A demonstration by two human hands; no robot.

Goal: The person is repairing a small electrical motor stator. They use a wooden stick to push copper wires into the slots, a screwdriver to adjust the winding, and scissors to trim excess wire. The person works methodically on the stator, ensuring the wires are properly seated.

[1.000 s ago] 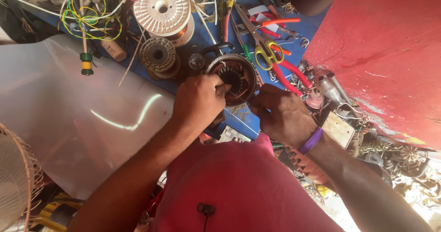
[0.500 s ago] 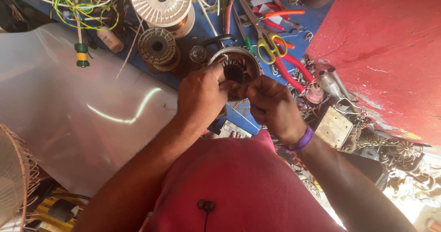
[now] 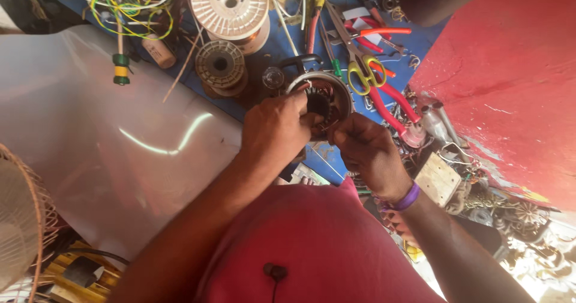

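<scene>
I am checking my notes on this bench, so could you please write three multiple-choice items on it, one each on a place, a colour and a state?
1. Where does the large white spool lie from the round motor stator?
A. Up and to the left
B. Below it
C. Right of it

2. What colour is the band on the right wrist?
A. Green
B. Purple
C. White

3. What are the two hands doing?
A. Both at the stator
B. Both resting on the clear sheet
C. One holds scissors

Answers: 1 A, the spool sits at the top of the view; 2 B, it shows purple; 3 A, the left hand and right hand both touch the stator.
</scene>
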